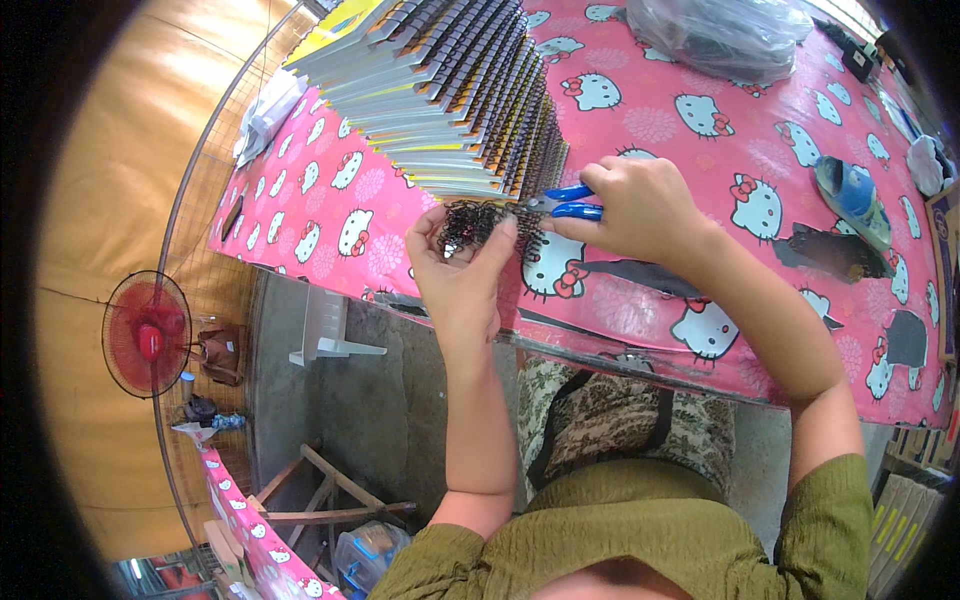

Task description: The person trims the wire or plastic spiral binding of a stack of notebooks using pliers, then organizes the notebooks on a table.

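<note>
A tall stack of spiral-bound notebooks (440, 120) leans in a fanned pile on the pink tablecloth. At its near end is a tangle of dark spiral binding coils (468, 222). My left hand (462, 270) pinches these coils between thumb and fingers. My right hand (645, 205) is closed round the blue handles of small pliers (575, 211). The pliers' jaws point left at the coils, close to my left thumb. Whether the jaws touch a wire is too small to tell.
The tablecloth (650, 125) has torn dark patches. A clear plastic bag (720, 35) lies at the far side, a blue sandal-like object (855, 200) at the right. Off the table's left side stand a red fan (148, 340), a white plastic chair (325, 325) and a wooden trestle (330, 490).
</note>
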